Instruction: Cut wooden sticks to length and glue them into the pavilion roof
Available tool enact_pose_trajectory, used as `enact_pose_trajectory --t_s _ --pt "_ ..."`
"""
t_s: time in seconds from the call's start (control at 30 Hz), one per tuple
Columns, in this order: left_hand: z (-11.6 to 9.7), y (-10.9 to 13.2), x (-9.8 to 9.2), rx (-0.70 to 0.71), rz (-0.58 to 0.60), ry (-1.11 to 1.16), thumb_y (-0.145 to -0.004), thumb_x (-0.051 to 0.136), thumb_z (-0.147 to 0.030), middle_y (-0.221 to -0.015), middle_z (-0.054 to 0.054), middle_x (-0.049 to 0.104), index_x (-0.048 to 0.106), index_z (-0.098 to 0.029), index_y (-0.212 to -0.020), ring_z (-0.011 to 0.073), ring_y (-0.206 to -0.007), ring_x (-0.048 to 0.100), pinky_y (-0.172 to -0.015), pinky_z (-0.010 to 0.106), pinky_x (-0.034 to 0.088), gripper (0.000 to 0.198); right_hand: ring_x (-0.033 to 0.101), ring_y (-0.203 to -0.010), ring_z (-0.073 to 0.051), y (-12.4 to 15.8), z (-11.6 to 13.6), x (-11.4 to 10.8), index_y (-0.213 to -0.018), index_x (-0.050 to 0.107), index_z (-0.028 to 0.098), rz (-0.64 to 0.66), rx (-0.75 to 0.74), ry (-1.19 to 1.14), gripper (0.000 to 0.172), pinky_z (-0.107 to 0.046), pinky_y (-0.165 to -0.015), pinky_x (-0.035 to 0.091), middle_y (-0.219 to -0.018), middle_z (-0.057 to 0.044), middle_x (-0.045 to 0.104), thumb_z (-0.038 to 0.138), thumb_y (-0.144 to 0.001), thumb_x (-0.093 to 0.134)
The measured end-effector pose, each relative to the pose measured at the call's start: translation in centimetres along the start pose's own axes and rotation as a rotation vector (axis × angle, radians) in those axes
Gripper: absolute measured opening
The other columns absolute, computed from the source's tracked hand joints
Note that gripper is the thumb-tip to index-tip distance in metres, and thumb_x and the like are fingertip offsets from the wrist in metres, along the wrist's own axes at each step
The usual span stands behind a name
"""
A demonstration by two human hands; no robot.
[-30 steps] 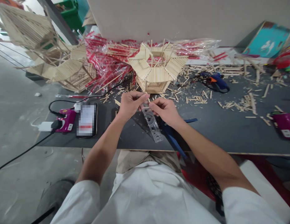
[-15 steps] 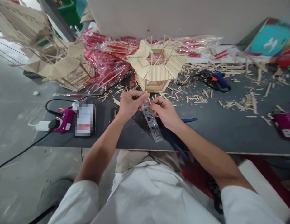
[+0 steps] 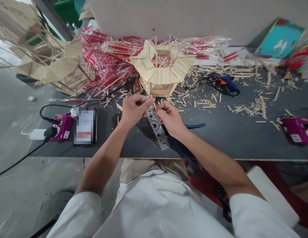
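My left hand (image 3: 134, 110) is closed in a pinch on the upper end of a clear plastic stencil ruler (image 3: 158, 130), which slants down toward the table's front edge. Close beside it, my right hand (image 3: 170, 117) pinches a short wooden stick (image 3: 154, 105) against the ruler's upper part. Most of the stick is hidden by my fingers. Just beyond both hands stands a small pavilion-like model (image 3: 163, 76) built of wooden sticks. A dark blue strap (image 3: 196, 126) lies under my right wrist.
A larger stick model (image 3: 62, 71) stands at the left, beside red-and-clear plastic wrappers (image 3: 106, 66). A phone (image 3: 84, 127) lies near a purple power socket (image 3: 62, 127). At the right are a blue glue gun (image 3: 228, 84), scattered stick offcuts (image 3: 260, 107) and another purple socket (image 3: 297, 130).
The whole scene has shifted slightly left in view, as the camera turned a little right. Both hands keep their hold on the ruler and stick.
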State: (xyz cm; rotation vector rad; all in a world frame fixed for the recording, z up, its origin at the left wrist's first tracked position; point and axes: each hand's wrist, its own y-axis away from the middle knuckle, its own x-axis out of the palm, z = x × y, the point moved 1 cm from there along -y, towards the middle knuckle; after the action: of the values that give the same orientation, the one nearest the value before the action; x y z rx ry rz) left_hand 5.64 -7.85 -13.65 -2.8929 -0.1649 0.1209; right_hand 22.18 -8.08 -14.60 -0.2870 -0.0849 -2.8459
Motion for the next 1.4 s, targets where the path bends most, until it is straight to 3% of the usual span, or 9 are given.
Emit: enact_pose_trajectory --t_s 0.3,0.7,0.9,1.4 --pt "0.21 0.12 -0.01 0.022 -0.003 0.024 -0.091 0.086 -0.045 -0.060 0.000 0.068 0.076 -0.019 -0.069 0.0095 -0.045 0.058 -0.043 0.023 0.046 0.035 0.035 -0.057 -0.010 0.06 -0.10 0.02 -0.076 0.049 0.026 0.028 0.017 -0.005 0.030 -0.028 -0.054 0.029 -0.063 0.007 0.042 0.040 -0.082 0.075" --pt "0.30 0.11 0.29 0.004 -0.004 0.032 -0.087 0.088 -0.056 -0.059 0.000 0.068 0.077 -0.019 -0.070 0.0083 -0.044 0.056 -0.041 0.021 0.046 0.042 0.030 -0.050 -0.009 0.10 -0.45 0.09 -0.078 0.047 0.028 0.044 0.014 -0.055 0.032 -0.029 -0.050 0.026 -0.057 0.010 0.040 0.041 -0.082 0.076" --pt "0.14 0.14 0.39 -0.002 -0.015 0.051 -0.087 0.090 -0.049 -0.059 0.000 0.068 0.077 -0.019 -0.069 0.0082 -0.043 0.056 -0.040 0.020 0.045 0.037 0.030 -0.050 -0.009 0.04 -0.64 0.11 -0.081 0.045 0.028 0.058 0.035 -0.044 0.038 -0.028 -0.050 0.027 -0.059 0.010 0.039 0.048 -0.083 0.077" --pt "0.16 0.16 0.23 0.016 -0.012 0.022 -0.090 0.087 -0.040 -0.059 -0.001 0.068 0.077 -0.018 -0.071 0.0083 -0.043 0.057 -0.040 0.019 0.045 0.031 0.031 -0.048 -0.008 0.05 -0.63 0.29 -0.079 0.047 0.027 0.056 -0.014 -0.097 0.026 -0.026 -0.049 0.028 -0.056 0.011 0.040 0.034 -0.086 0.071"
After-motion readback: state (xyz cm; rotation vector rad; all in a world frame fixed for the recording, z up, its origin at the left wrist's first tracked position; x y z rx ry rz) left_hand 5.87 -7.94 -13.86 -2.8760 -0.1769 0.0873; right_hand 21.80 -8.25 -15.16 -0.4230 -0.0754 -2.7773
